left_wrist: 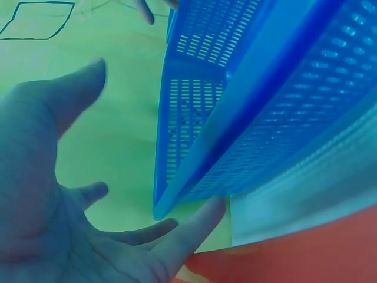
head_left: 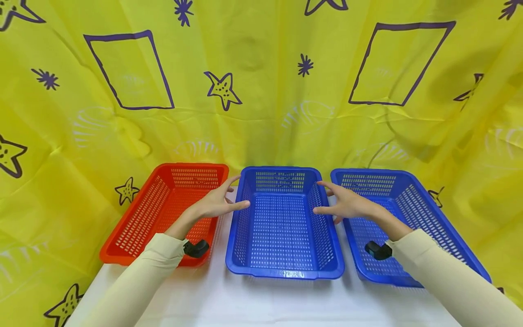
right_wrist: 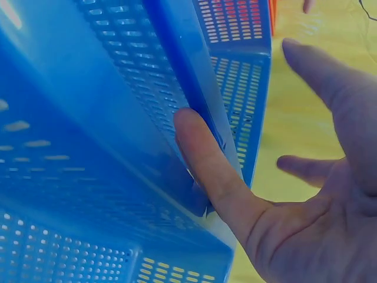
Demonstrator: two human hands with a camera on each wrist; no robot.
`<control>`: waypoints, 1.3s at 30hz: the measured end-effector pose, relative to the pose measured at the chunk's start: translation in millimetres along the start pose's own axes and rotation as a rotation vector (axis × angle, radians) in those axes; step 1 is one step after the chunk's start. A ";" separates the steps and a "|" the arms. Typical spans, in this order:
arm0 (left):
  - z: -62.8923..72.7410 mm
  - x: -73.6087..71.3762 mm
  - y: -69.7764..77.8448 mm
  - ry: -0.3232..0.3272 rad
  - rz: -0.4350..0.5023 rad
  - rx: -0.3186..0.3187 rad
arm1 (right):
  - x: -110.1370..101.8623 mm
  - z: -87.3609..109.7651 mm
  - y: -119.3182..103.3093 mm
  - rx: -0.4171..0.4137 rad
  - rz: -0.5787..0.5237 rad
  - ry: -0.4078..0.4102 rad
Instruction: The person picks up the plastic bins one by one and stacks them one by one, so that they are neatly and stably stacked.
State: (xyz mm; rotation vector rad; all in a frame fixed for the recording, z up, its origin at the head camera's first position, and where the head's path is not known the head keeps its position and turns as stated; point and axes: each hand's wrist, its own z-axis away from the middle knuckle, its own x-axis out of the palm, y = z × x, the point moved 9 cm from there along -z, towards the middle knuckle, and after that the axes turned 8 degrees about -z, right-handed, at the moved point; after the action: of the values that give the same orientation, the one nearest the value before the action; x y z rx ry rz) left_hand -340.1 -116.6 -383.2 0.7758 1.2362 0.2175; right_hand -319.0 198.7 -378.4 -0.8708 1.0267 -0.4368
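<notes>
A blue plastic basket (head_left: 284, 274) with slotted walls stands in the middle, and nothing shows inside it. My left hand (head_left: 216, 202) is at its left rim, thumb and fingers spread apart. On the opposite side, my right hand (head_left: 347, 202) hovers by the right rim with its fingers likewise spread. Both hands hold nothing. The left wrist view shows the left hand (left_wrist: 88, 236) beside the basket's outer wall (left_wrist: 283, 130). In the right wrist view, one finger of the right hand (right_wrist: 318, 224) overlaps the rim (right_wrist: 182, 53); contact is unclear.
To the left sits a red basket (head_left: 188, 167), partly behind the left forearm. A second blue basket (head_left: 426, 213) stands on the right, under the right hand and forearm. All three are on a white table (head_left: 261, 304). A yellow patterned curtain (head_left: 261, 127) hangs behind them.
</notes>
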 end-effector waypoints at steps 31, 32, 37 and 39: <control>4.0 19.1 -14.6 -0.177 0.367 -0.067 | 4.5 -0.2 16.5 0.016 -0.141 -0.030; 3.8 19.0 -14.8 -0.175 0.367 -0.067 | 4.5 -0.1 16.6 0.015 -0.140 -0.029; 3.4 19.1 -15.3 -0.170 0.368 -0.070 | 4.5 0.1 16.9 0.011 -0.136 -0.027; 3.3 19.4 -15.8 -0.170 0.370 -0.072 | 4.4 0.0 17.1 0.011 -0.134 -0.027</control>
State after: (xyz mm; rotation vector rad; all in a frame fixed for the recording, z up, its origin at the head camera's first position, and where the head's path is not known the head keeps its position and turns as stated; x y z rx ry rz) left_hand -334.5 -118.9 -407.6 0.9374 0.9132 0.4846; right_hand -318.1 206.0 -394.5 -0.9371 0.9435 -0.5420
